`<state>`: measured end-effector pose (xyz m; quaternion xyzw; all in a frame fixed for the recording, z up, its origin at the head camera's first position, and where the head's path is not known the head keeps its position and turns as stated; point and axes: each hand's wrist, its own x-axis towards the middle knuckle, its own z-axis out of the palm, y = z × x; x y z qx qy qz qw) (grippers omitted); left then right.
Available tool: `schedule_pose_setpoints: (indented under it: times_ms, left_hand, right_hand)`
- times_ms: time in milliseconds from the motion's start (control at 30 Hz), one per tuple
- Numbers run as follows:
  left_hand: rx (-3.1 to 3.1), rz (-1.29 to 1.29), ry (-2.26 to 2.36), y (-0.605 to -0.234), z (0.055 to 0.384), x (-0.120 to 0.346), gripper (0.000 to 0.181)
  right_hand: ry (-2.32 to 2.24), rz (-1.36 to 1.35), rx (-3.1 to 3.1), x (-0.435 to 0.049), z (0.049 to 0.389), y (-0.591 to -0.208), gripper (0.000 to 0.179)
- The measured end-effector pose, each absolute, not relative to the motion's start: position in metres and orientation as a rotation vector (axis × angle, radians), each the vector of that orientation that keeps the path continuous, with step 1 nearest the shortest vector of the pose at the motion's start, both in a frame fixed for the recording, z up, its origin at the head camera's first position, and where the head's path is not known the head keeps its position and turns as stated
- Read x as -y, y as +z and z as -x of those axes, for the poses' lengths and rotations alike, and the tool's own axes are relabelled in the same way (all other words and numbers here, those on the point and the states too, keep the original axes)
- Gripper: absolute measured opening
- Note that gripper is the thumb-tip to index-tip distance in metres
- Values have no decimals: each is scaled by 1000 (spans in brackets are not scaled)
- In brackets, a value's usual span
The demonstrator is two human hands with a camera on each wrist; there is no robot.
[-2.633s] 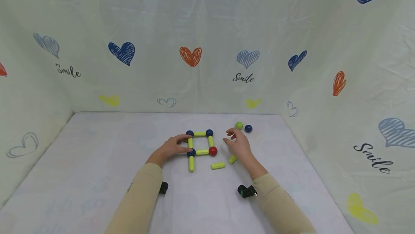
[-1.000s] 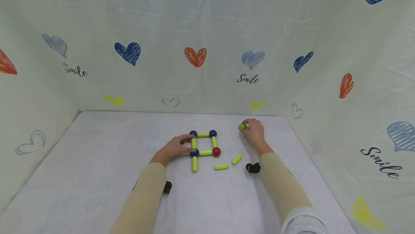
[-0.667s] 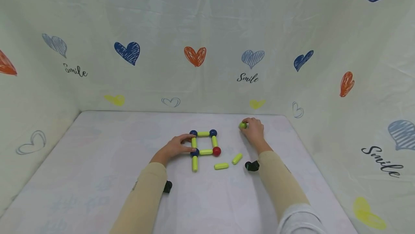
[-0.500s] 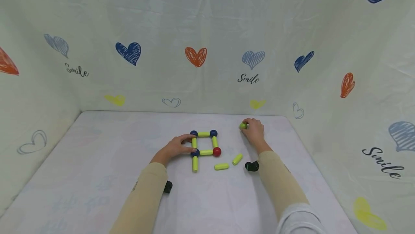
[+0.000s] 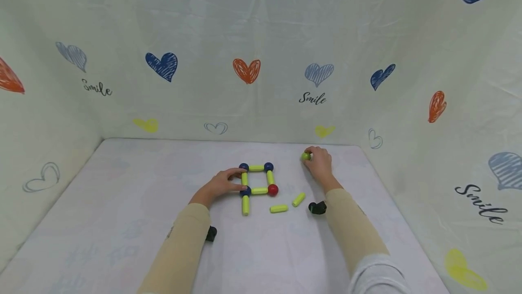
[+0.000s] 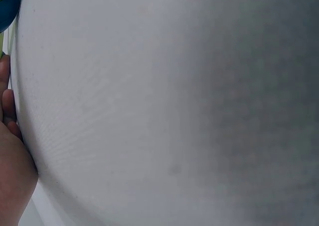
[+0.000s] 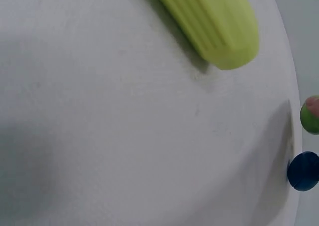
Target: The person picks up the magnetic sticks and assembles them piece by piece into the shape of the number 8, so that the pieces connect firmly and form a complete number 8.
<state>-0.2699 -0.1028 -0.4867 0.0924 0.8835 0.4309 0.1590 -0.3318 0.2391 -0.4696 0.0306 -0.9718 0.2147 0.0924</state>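
Observation:
A square of yellow-green magnetic rods (image 5: 259,191) lies on the table, with blue balls (image 5: 268,167) at three corners and a red ball (image 5: 273,190) at the near right. One more rod (image 5: 245,205) sticks out toward me from the near left corner. My left hand (image 5: 220,183) holds the square's left side, thumb at the near blue ball and fingers at the far one. At the back right, my right hand (image 5: 320,163) pinches a green ball (image 5: 306,156). In the right wrist view a loose blue ball (image 7: 303,171) sits below the green one; the hand hides it in the head view.
Two loose rods, one lying crosswise (image 5: 279,209) and one slanted (image 5: 299,200), rest between the square and my right forearm. Black wrist cameras (image 5: 317,208) show by both sleeves. A white curtain printed with hearts stands behind the table (image 5: 134,185) and along its sides.
My right hand has moved from above the slanted rod to the back right and taken hold of the green ball, lifting it slightly. My left hand has stayed at the square.

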Motion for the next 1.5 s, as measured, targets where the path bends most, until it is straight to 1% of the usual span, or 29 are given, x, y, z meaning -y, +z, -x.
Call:
schedule_pose_setpoints:
  times_ms: [200,433,767,1167,1500]
  left_hand:
    - [-2529,-276,1228,-486,272,103,61]
    - [-2531,-276,1231,-485,271,105,60]
    - [-2524,-264,1237,-483,268,104,59]
    - [-2531,-277,1229,-482,267,102,59]
    - [-2529,-274,1227,-482,267,103,61]
  right_hand:
    - [732,-165,2834,-234,329,-461,30]
    - [805,-216,2817,-224,322,-455,32]
    - [823,-314,2802,-213,304,-450,32]
    - [998,-361,2804,-203,275,-445,34]
    - [1022,-443,2789,-193,256,-447,30]
